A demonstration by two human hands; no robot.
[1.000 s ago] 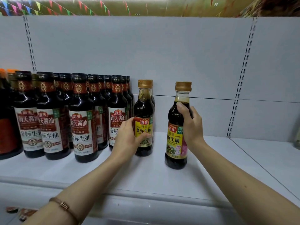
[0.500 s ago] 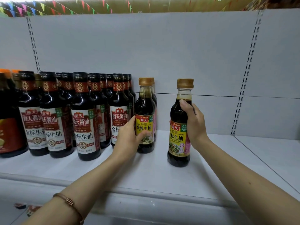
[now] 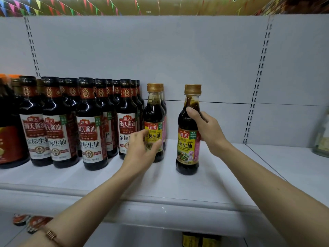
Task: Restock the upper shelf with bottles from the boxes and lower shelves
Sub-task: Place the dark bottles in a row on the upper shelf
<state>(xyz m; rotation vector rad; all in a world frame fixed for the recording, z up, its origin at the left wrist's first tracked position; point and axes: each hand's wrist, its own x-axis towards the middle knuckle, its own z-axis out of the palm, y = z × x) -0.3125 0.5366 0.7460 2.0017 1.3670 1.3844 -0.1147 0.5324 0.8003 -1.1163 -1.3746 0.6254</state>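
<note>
Your right hand (image 3: 208, 131) has its fingers wrapped round the shoulder of a gold-capped soy sauce bottle (image 3: 187, 148). It's got dark sauce and a yellow and pink label, and it's standing upright on the upper shelf (image 3: 195, 191). Your left hand (image 3: 142, 150) is curled round the label of a second gold-capped bottle (image 3: 154, 111) just to the left, with a gap between the two. That one's right beside the black-capped soy sauce bottles (image 3: 90, 132) packed further left. A clear bottle (image 3: 321, 139) sits at the far right.

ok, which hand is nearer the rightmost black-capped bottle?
Left. The left hand grips the gold-capped bottle right beside the black-capped bottle, overlapping its label. The right hand holds the lone bottle farther right, apart from it.
</note>
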